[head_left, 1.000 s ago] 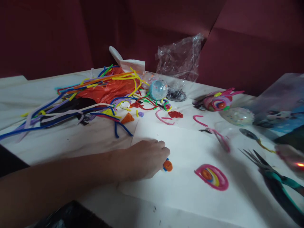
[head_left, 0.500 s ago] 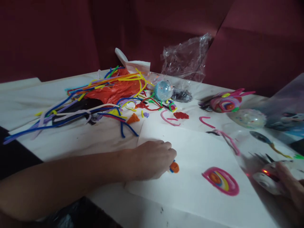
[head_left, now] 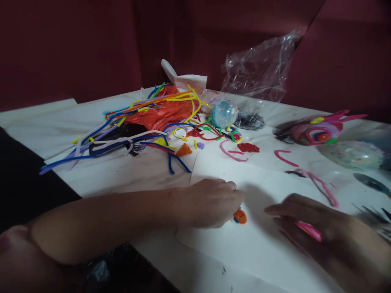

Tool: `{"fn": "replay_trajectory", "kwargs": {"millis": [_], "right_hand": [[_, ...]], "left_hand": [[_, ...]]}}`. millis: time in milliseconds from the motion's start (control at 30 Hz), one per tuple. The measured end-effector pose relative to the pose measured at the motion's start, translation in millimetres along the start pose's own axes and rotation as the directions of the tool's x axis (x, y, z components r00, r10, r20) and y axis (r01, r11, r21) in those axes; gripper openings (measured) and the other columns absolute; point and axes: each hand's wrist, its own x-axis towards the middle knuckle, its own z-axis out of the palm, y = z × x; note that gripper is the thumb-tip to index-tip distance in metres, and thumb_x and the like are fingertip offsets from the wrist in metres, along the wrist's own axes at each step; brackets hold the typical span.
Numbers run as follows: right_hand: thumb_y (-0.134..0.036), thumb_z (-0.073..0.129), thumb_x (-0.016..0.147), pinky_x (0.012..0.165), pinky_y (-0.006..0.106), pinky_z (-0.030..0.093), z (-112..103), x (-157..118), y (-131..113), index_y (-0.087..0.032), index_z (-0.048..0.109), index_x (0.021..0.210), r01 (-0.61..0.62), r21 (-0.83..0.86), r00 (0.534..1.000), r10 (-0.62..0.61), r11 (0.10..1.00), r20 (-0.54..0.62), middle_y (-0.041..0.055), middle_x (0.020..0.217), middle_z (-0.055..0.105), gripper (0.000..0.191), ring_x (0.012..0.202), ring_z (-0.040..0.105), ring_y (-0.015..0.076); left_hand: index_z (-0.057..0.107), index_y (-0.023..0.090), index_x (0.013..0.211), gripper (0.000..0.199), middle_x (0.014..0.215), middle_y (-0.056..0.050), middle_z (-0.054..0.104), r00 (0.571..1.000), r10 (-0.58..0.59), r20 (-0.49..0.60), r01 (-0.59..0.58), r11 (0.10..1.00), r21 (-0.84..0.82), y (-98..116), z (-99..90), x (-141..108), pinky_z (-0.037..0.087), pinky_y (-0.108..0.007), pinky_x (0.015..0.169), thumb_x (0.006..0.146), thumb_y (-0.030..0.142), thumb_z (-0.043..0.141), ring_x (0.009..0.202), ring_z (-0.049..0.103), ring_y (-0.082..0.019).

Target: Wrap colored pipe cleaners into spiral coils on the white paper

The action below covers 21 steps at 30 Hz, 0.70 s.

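My left hand rests over the white paper, fingers closed at a small orange pipe-cleaner coil with a blue edge and a bit of white beside it. Most of what lies under those fingers is hidden. My right hand, blurred, hovers over the paper's right part with thumb and fingers apart. Through that gap shows part of a pink pipe-cleaner coil; the hand covers the rest.
Behind the paper lies a heap of pipe cleaners and red plastic. Near it are a clear ball, a crumpled clear bag, a red piece and an orange triangle. A pink coiled figure stands at right.
My right hand has left the white device with a red light and come left over the pink coil. The view has turned left. My left hand stays at the orange coil.
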Motion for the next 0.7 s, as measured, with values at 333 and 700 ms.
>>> {"fn": "replay_trajectory", "kwargs": {"millis": [333,700], "right_hand": [[-0.033,0.038,0.094,0.067,0.023,0.052,20,42,-25,-0.020,0.066,0.090,0.109,0.220,0.977,-0.146,0.969,0.158,0.0053,0.087,0.054,0.031,0.070,0.056,0.0165],[-0.024,0.031,0.093,0.048,0.023,0.047,27,48,-43,-0.023,0.058,0.093,0.311,-0.035,0.950,-0.312,0.950,-0.006,-0.0039,0.091,0.055,0.027,0.067,0.057,0.0125]], "left_hand": [[0.057,0.015,0.085,0.013,0.084,-0.005,0.060,0.979,-0.079,0.187,0.119,0.969,-0.215,-9,-8.3,7,0.038,-0.024,0.057,0.075,0.024,0.057,0.075,0.057,-0.017],[0.045,0.014,0.100,0.029,0.085,-0.007,0.058,0.956,-0.159,0.247,0.236,0.916,-0.323,-9,-11.4,5,0.037,-0.023,0.052,0.074,0.018,0.055,0.076,0.057,-0.018]]}}
